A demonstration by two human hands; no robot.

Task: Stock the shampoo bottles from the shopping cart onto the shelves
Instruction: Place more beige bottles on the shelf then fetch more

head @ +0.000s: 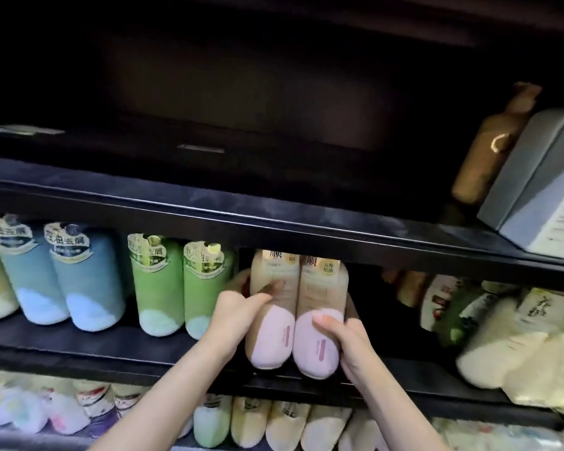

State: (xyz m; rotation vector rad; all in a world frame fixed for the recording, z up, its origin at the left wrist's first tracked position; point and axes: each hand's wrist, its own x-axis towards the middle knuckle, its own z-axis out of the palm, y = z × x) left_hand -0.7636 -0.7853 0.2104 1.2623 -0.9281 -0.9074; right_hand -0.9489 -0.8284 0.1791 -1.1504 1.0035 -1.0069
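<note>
Two peach-and-pink shampoo bottles stand side by side at the front edge of the middle black shelf (118,349). My left hand (235,315) wraps around the left pink bottle (271,333), with my thumb across its front. The right pink bottle (319,336) is held low on its right side by my right hand (349,340). Their tops are hidden under the shelf above. The shopping cart is out of view.
Left of my hands stand two green bottles (183,288) and two blue bottles (66,281). Blurred bottles and refill pouches (515,346) crowd the right. The upper shelf (274,216) holds a grey box (534,177) and a brown bottle (489,148). More bottles line the shelf below.
</note>
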